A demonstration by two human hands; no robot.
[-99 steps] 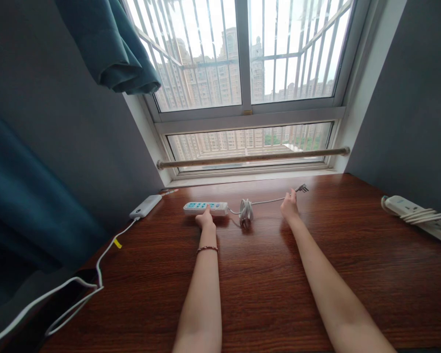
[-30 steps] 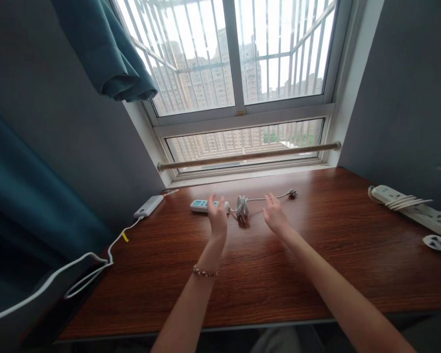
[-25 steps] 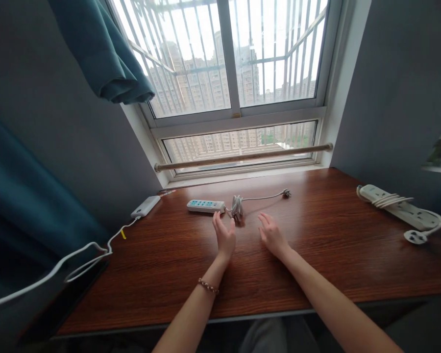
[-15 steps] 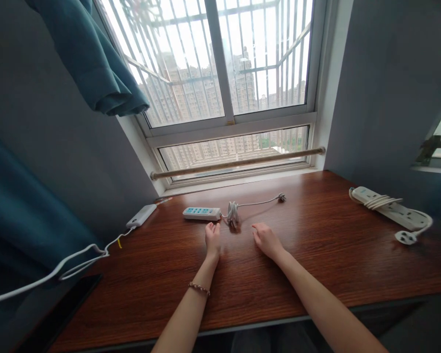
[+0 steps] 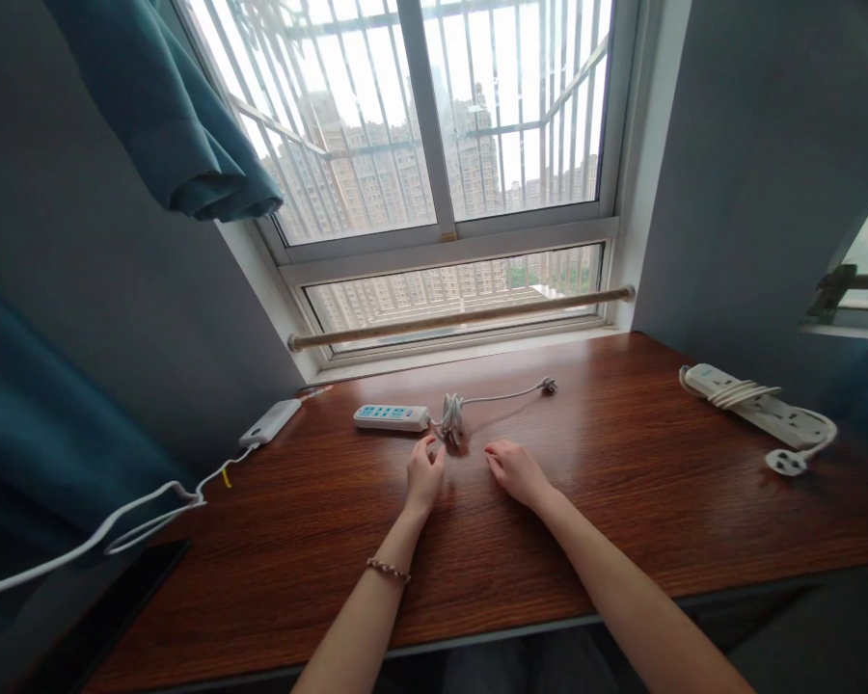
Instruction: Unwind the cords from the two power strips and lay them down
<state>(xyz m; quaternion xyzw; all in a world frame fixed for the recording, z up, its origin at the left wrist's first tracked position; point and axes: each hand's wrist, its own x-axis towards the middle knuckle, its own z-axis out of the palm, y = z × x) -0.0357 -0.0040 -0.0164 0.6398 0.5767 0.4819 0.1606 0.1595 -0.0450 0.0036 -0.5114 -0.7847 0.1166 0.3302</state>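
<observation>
A white power strip (image 5: 391, 417) with blue-marked sockets lies on the wooden desk. Its grey cord is gathered in a coiled bundle (image 5: 452, 417) at the strip's right end, and a straight length runs right to a plug (image 5: 548, 386). My left hand (image 5: 424, 472) is just in front of the bundle, thumb and fingers apart and holding nothing. To the right of the bundle, my right hand (image 5: 515, 470) hovers low with loosely bent fingers pointing left. Nothing shows in it, and it is apart from the cord.
At the right of the desk (image 5: 318, 501) lies another power strip (image 5: 759, 410) wrapped in its own cord. A white adapter-like block (image 5: 271, 422) with a white cable (image 5: 116, 525) sits at the left edge. Behind the desk is a window with a rail (image 5: 463, 319); a blue curtain (image 5: 180, 145) hangs left.
The left thumb and fingers have spread wider near the cord bundle. The right hand has shifted slightly left. The whole view has moved a little; the power strip and cord lie as before.
</observation>
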